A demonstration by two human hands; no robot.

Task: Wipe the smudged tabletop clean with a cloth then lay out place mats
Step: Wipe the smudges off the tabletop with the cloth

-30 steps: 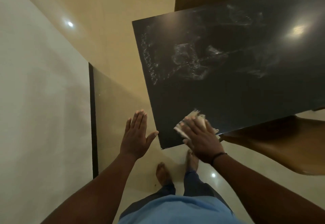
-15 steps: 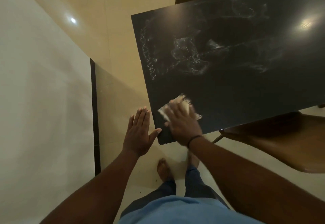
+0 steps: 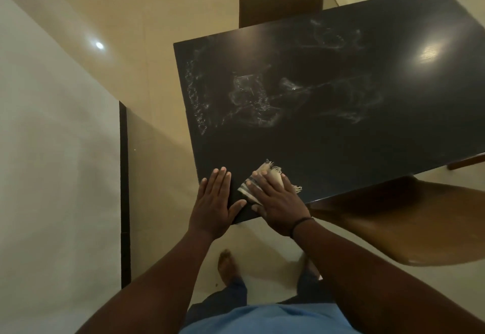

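The right hand [image 3: 278, 202] lies flat, fingers straight, pressing a folded fringed cloth [image 3: 273, 176] onto the dark tabletop [image 3: 341, 144] near its closest corner; nothing is pinched, so this grip is a palm-down press rather than a clasp. Just beside it, on its thumb side, the left hand [image 3: 215, 202] rests open with fingers extended at the table's corner edge, holding nothing.

Judging by the surface, the wiping is at an early stage. The band of tabletop just ahead of the cloth looks dark and free of marks, but well beyond the right hand's fingertips pale smudges [image 3: 252, 97] swirl across the middle, and a dotted streak [image 3: 195, 97] runs along the edge ahead of the left hand. All that is left to wipe. No place mats are in view, so laying them out is not yet started. A wooden chair [image 3: 409, 221] sits off to the outer side of the right hand.
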